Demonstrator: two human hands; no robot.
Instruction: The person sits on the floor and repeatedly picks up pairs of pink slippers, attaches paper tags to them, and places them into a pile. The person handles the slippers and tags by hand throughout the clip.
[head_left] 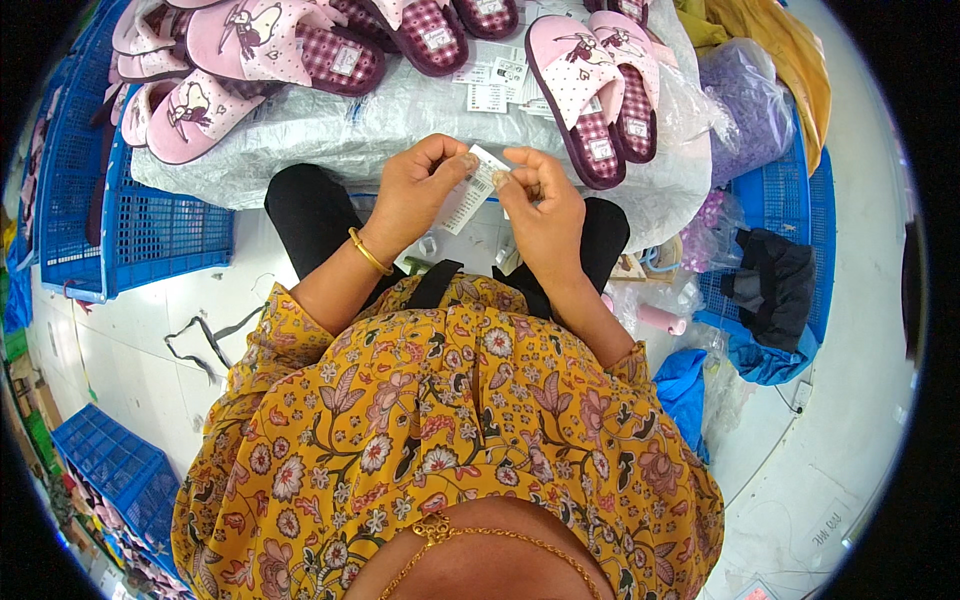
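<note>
Between my two hands, over my lap at the table's near edge, is a white printed tag [468, 205]. My left hand [415, 190] pinches its upper left side between thumb and fingers. At the tag's upper right corner, my right hand [545, 205] pinches with thumb and forefinger. A pair of pink slippers with checked dark-red insoles [598, 100] lies just beyond my right hand. More white tags [490, 85] lie loose on the table, partly under the slippers. Several other pink slippers [255, 45] are heaped at the far left.
A table covered in grey plastic sheeting [330, 150] stands in front of me. Blue crates [165, 230] flank it on the left, with another blue crate [820, 230] on the right, holding bagged items and a dark cloth [775, 285]. A black strap [210, 340] lies on the floor.
</note>
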